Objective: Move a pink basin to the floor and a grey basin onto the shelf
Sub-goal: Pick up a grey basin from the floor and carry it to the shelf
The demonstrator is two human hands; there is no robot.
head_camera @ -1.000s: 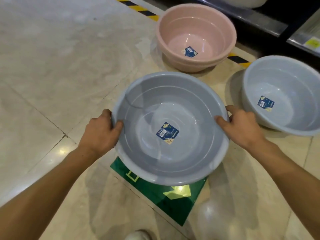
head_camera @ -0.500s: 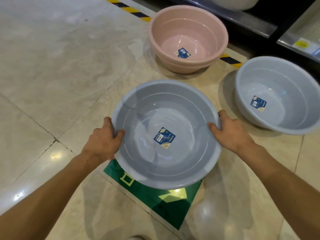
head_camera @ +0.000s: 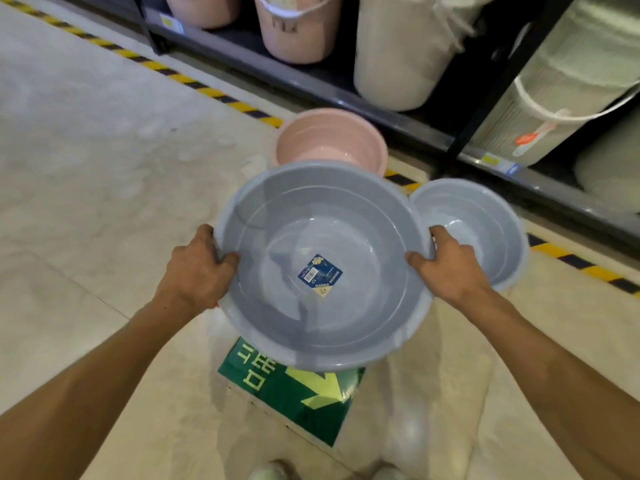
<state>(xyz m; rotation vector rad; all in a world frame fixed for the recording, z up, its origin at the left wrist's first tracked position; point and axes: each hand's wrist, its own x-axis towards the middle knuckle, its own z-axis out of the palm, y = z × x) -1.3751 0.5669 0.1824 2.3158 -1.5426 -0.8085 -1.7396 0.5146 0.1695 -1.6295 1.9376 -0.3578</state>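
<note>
I hold a grey basin [head_camera: 346, 320] with a blue label inside, up above the floor. My left hand [head_camera: 199, 271] grips its left rim and my right hand [head_camera: 450, 268] grips its right rim, thumbs inside. A pink basin [head_camera: 329, 140] sits on the floor behind it, partly hidden by the held basin. A second grey basin [head_camera: 485, 220] rests on the floor to the right, behind my right hand. The dark shelf [head_camera: 311, 81] runs along the back.
Pink buckets [head_camera: 294, 29] and white buckets [head_camera: 401, 57] stand on the low shelf. Yellow-black tape [head_camera: 194, 84] marks the floor in front of it. A green arrow sign [head_camera: 294, 393] is stuck on the floor below the basin. My shoes [head_camera: 270, 471] show at the bottom.
The held grey basin has risen and moved toward the shelf, now overlapping the pink basin. The view has tilted up, bringing the shelf and buckets into sight.
</note>
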